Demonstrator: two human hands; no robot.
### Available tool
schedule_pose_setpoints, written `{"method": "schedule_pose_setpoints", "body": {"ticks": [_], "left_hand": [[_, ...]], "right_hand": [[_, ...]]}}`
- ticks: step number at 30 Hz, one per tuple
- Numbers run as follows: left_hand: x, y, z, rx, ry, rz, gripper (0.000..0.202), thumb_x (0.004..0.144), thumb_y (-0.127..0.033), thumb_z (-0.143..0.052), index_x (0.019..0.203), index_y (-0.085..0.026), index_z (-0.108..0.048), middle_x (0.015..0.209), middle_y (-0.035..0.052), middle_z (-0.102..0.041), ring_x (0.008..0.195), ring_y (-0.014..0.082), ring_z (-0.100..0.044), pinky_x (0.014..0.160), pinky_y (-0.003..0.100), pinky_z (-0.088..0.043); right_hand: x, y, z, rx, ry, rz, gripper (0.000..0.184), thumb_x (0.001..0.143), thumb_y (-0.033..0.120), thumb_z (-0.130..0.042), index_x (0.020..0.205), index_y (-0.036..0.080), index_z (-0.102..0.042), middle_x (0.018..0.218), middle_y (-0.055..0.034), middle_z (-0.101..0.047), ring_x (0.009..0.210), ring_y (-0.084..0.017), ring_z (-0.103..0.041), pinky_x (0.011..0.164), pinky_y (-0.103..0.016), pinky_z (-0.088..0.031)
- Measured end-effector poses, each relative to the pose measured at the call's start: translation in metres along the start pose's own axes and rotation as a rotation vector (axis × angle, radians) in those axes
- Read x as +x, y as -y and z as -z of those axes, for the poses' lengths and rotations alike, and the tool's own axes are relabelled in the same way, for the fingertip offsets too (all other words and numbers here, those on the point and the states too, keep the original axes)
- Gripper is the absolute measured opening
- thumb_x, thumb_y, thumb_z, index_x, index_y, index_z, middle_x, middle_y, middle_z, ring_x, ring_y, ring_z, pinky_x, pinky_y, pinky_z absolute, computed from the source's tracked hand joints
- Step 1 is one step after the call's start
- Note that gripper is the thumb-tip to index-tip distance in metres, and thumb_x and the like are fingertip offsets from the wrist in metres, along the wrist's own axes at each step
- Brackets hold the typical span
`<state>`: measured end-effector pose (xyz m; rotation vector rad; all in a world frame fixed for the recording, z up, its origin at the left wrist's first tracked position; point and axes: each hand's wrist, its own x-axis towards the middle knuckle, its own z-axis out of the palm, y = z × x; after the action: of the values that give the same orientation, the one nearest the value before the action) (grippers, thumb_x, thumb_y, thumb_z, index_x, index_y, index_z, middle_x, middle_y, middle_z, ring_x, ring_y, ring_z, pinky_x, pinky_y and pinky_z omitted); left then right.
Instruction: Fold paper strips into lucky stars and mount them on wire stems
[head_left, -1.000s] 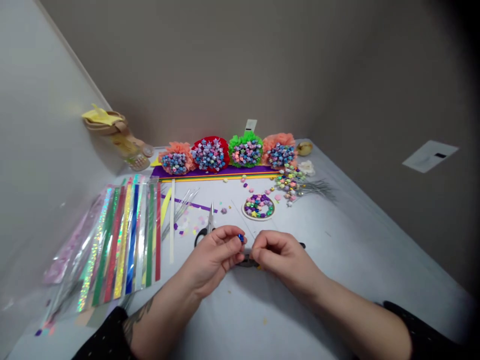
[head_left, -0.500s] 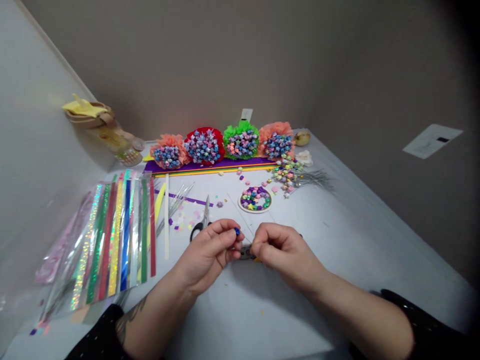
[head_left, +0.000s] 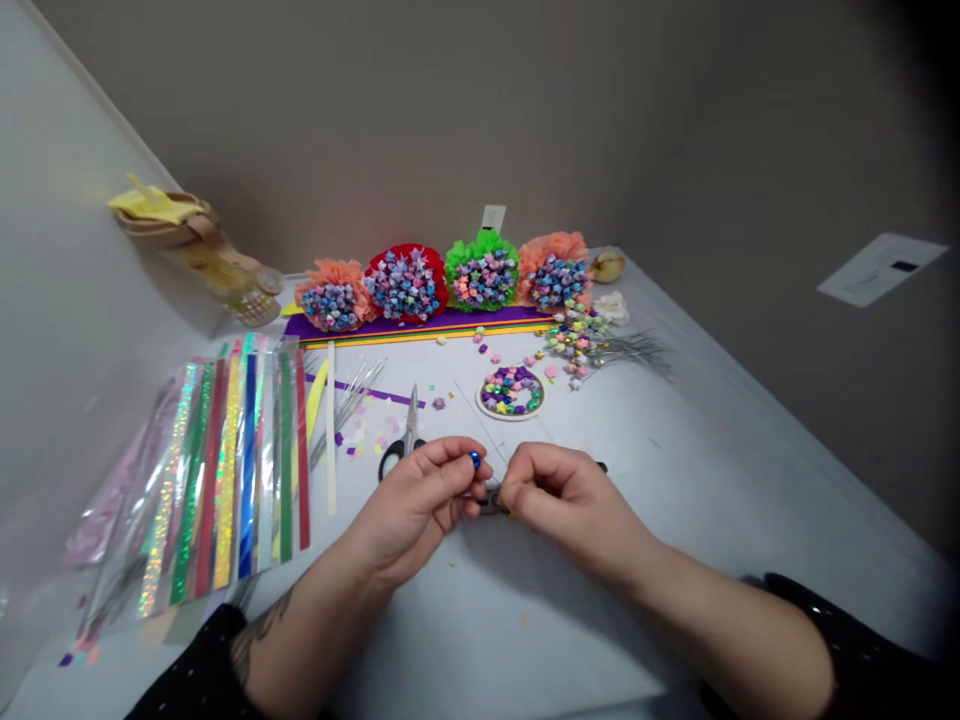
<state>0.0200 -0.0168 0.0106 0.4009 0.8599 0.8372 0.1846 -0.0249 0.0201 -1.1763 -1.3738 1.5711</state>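
Blue and glossy, a small folded star (head_left: 475, 460) sits pinched in the curled fingers of the left hand (head_left: 412, 510), above a white tabletop (head_left: 675, 510). The right hand (head_left: 570, 505) is curled just beside it, the two nearly touching over a small dark object (head_left: 491, 500), too hidden to identify; whether the right hand grips it cannot be told. Four paper rosettes (head_left: 480, 280), packed with stars, stand in a row, and a round ring (head_left: 511, 391) looks densely filled. Still unused are many shiny paper strips (head_left: 225, 470) in clear sleeves, while loose stars (head_left: 574, 345) and wire stems (head_left: 630, 352) lie scattered. Black-handled scissors (head_left: 401, 458) rest nearby.
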Motion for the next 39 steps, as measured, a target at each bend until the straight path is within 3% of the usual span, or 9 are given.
{"method": "schedule_pose_setpoints", "body": {"ticks": [39], "left_hand": [[-0.0014,-0.0010,0.0010,0.088,0.014,-0.033,0.022,0.066,-0.022,-0.077,0.083,-0.014,-0.066,0.067,0.0011,-0.063,0.056,0.0054,-0.054,0.054,0.015,-0.043]], "right_hand": [[0.0005,-0.0022,0.0018,-0.017,0.012,0.009,0.011,0.070,0.018,-0.051,0.059,0.017,-0.051,0.054,0.0044,-0.048,0.050,-0.007,-0.038,0.049,-0.020,-0.033]]}}
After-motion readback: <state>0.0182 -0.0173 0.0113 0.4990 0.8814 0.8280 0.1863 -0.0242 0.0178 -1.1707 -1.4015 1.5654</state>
